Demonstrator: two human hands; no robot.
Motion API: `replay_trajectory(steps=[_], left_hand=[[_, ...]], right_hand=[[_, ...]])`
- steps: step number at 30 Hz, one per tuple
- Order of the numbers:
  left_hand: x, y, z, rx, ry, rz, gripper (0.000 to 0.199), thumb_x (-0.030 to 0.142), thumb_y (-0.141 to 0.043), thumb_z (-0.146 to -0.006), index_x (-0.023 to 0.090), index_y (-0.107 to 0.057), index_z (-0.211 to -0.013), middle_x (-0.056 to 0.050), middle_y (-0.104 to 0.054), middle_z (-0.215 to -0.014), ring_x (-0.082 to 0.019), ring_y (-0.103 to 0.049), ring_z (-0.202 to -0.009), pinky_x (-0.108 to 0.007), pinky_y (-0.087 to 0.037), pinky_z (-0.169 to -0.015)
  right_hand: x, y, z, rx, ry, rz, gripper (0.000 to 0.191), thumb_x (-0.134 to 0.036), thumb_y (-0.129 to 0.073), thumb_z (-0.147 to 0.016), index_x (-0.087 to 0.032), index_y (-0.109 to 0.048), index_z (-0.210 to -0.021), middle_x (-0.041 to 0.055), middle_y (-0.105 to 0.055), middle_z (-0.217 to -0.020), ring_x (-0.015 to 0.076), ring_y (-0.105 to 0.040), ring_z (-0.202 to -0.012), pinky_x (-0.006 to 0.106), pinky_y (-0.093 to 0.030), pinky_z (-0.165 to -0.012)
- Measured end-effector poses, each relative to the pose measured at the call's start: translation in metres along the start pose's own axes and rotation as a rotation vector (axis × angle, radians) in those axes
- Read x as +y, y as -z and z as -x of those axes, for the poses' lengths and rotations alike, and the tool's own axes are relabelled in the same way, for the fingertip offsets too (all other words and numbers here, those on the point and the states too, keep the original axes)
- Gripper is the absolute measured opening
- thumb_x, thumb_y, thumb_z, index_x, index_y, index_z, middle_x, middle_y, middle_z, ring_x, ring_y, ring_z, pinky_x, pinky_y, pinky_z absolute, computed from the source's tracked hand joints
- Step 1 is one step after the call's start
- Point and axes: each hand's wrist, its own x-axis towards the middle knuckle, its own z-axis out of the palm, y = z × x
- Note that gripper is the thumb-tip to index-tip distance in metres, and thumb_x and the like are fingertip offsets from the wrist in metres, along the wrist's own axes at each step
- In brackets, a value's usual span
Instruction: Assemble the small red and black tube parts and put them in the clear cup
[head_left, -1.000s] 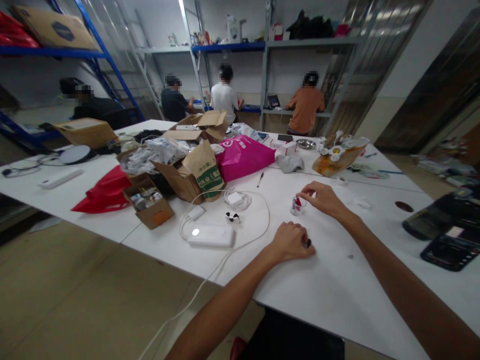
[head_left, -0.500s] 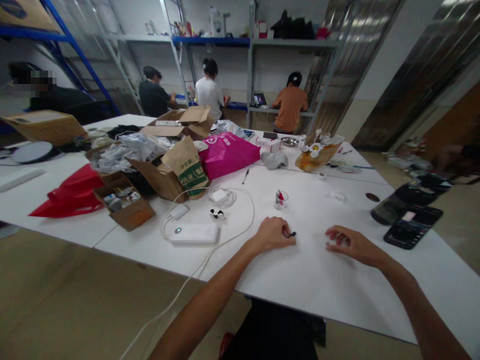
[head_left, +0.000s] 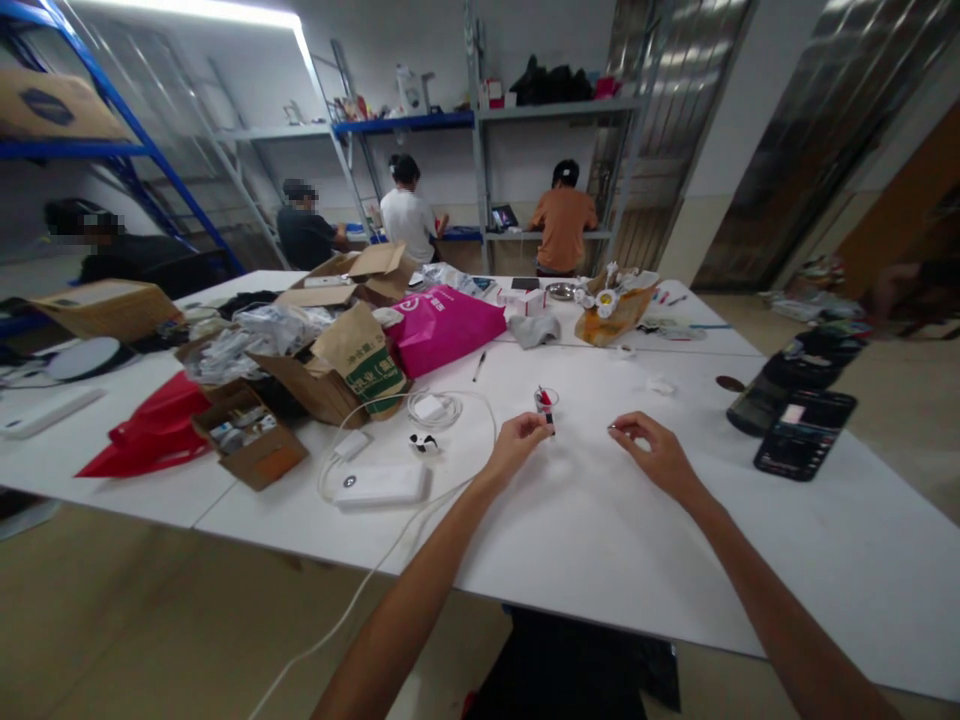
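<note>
My left hand [head_left: 519, 443] pinches a small black object [head_left: 551, 424] at the near side of a small clear cup [head_left: 546, 398], which has red and dark bits in it. My right hand [head_left: 646, 443] is raised a little to the right, thumb and forefinger pressed together on a tiny item [head_left: 612, 428] too small to name. The two hands are apart, both over the white table [head_left: 600, 530].
Left of my hands lie a white power bank [head_left: 382, 484], a coiled white cable [head_left: 435, 408] and a small black-and-white object [head_left: 424, 443]. Behind are a pink bag [head_left: 446, 325] and open boxes. A phone [head_left: 805, 434] leans at the right. Several people sit beyond.
Both hands have moved forward, toward the clear cup, and the right one has come left. The black object is now beside the cup. The camera view has tilted up.
</note>
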Motion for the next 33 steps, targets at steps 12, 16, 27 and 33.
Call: replay_trajectory(steps=[12, 16, 27, 33], left_hand=[[-0.014, -0.012, 0.002, -0.104, -0.106, -0.168, 0.039, 0.050, -0.086, -0.086, 0.016, -0.081, -0.104, -0.010, -0.082, -0.103, -0.020, -0.075, -0.089, -0.032, -0.056, -0.084], [-0.013, -0.013, 0.005, -0.111, -0.168, -0.279, 0.030, 0.045, -0.084, -0.088, 0.018, -0.085, -0.103, -0.009, -0.083, -0.103, -0.021, -0.074, -0.091, -0.034, -0.055, -0.085], [-0.009, -0.014, 0.009, -0.130, -0.225, -0.266, 0.019, 0.036, -0.085, -0.088, 0.021, -0.088, -0.101, -0.008, -0.083, -0.100, -0.020, -0.073, -0.090, -0.032, -0.054, -0.083], [-0.014, -0.013, 0.009, -0.141, -0.243, -0.256, 0.020, 0.036, -0.086, -0.088, 0.021, -0.087, -0.101, -0.008, -0.082, -0.099, -0.020, -0.073, -0.091, -0.033, -0.056, -0.086]], right_hand=[[-0.001, -0.033, 0.021, 0.019, -0.058, -0.263, 0.040, -0.058, -0.077, -0.092, -0.023, -0.075, -0.112, 0.0067, -0.078, -0.110, 0.0196, -0.076, -0.097, 0.039, -0.063, -0.097], [-0.011, -0.035, 0.021, -0.020, -0.070, -0.282, 0.040, -0.059, -0.078, -0.090, -0.023, -0.078, -0.108, 0.0074, -0.079, -0.111, 0.0212, -0.076, -0.100, 0.041, -0.063, -0.100], [-0.015, -0.036, 0.023, -0.077, -0.063, -0.278, 0.035, -0.056, -0.079, -0.090, -0.024, -0.079, -0.106, 0.0052, -0.079, -0.106, 0.0201, -0.075, -0.096, 0.039, -0.063, -0.095], [-0.010, -0.036, 0.024, -0.104, -0.079, -0.272, 0.034, -0.054, -0.081, -0.090, -0.025, -0.080, -0.107, 0.0048, -0.079, -0.109, 0.0202, -0.075, -0.100, 0.038, -0.061, -0.097]])
